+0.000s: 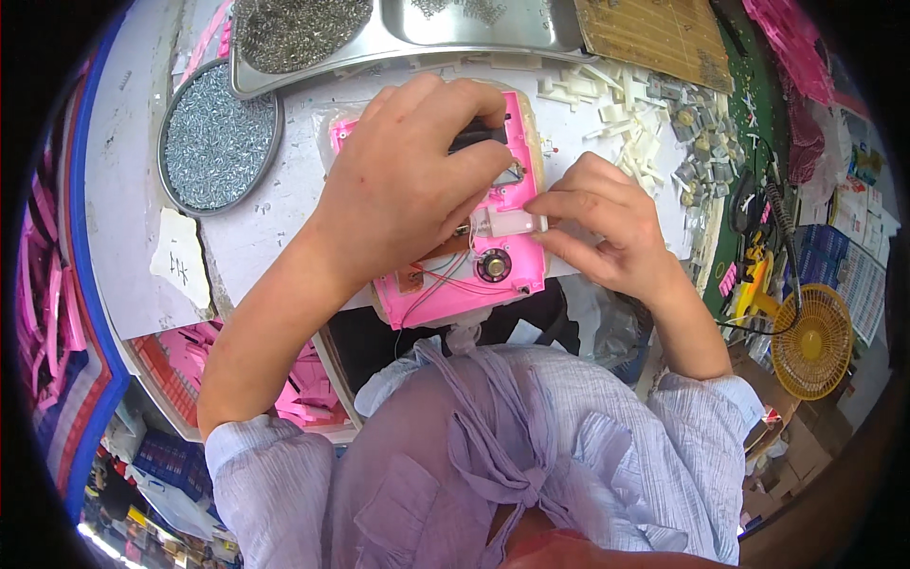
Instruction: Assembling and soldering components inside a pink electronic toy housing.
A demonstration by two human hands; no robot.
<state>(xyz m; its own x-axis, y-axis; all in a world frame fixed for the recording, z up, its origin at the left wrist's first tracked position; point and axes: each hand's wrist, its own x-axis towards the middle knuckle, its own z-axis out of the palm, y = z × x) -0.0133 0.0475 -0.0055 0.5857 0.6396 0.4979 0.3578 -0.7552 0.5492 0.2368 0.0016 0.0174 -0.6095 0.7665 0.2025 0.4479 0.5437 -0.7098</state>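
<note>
A pink plastic housing (458,300) lies in front of me on the worktable, its inside facing up. In it are a round black speaker (494,265), thin red and dark wires, a brown circuit board (445,248) and a black part half covered by my fingers. My left hand (408,175) lies across the housing, fingers bent and gripping it; its palm hides the left part. At the right edge, my right hand (607,223) pinches a translucent white plastic piece (510,223) between thumb and fingers. That piece lies across the housing, just above the speaker.
A round tray of silvery screws (216,142) stands on the left. Behind the housing is a metal tray (403,52) with small metal parts. White plastic pieces (630,133) and grey blocky parts (706,147) are heaped on the right, near a yellow fan (810,341). Pink parts (308,384) fill a drawer below.
</note>
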